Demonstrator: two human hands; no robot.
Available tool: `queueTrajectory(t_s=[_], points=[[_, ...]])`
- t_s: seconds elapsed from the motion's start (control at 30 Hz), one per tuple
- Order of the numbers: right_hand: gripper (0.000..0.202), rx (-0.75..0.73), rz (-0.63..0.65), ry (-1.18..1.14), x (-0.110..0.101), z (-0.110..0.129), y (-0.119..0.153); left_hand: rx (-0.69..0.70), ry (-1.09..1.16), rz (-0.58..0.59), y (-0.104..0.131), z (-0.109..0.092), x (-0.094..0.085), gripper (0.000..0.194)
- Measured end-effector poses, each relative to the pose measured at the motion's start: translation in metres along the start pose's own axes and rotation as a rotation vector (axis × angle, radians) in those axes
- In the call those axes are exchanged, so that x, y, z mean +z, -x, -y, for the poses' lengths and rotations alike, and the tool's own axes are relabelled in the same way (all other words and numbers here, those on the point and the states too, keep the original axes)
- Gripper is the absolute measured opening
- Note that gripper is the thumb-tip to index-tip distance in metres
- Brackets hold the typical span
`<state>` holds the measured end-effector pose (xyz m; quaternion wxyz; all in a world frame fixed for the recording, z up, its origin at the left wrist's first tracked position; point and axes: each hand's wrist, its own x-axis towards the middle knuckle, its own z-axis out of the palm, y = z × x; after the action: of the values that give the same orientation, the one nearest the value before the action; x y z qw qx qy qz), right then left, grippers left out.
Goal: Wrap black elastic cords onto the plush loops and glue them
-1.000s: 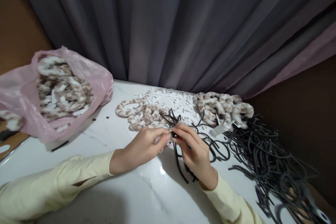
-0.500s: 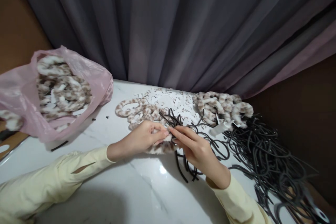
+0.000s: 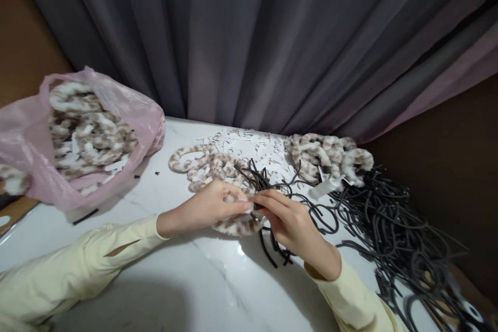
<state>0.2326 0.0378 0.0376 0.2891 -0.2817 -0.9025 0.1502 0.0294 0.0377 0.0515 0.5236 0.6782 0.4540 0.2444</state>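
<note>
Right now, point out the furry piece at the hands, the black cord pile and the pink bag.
Furry piece [image 3: 237, 227], head view: lower visible part.
Black cord pile [image 3: 391, 220], head view: upper middle.
Pink bag [image 3: 150, 124], head view: right wall.

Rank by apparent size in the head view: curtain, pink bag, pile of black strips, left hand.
1. Curtain
2. Pink bag and pile of black strips: too alike to rank
3. Left hand

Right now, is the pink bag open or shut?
Open. The pink bag gapes wide, and fluffy spotted loops show inside.
</note>
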Motion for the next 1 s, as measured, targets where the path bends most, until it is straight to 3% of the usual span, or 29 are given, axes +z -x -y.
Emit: queueTrajectory(t_s=[0.17,0.43,0.67,0.83,1.0], points=[[0.033,0.003,0.068,-0.12,-0.006,-0.002,-0.005,0.016,-0.014,-0.027,-0.001,0.001,0.001,0.025],[0.022,0.03,-0.038,-0.085,0.003,0.0,-0.004,-0.002,0.004,-0.019,-0.002,0.006,0.005,0.024],[0.018,0.285,0.019,-0.243,-0.003,0.002,-0.007,-0.014,0.116,-0.064,-0.004,0.008,0.004,0.024],[0.008,0.267,-0.09,-0.252,0.002,0.005,-0.007,-0.026,0.098,-0.09,-0.003,0.008,0.005,0.024],[0.015,0.216,-0.142,-0.184,0.005,0.007,-0.008,-0.055,0.136,-0.086,-0.001,0.005,0.006,0.023]])
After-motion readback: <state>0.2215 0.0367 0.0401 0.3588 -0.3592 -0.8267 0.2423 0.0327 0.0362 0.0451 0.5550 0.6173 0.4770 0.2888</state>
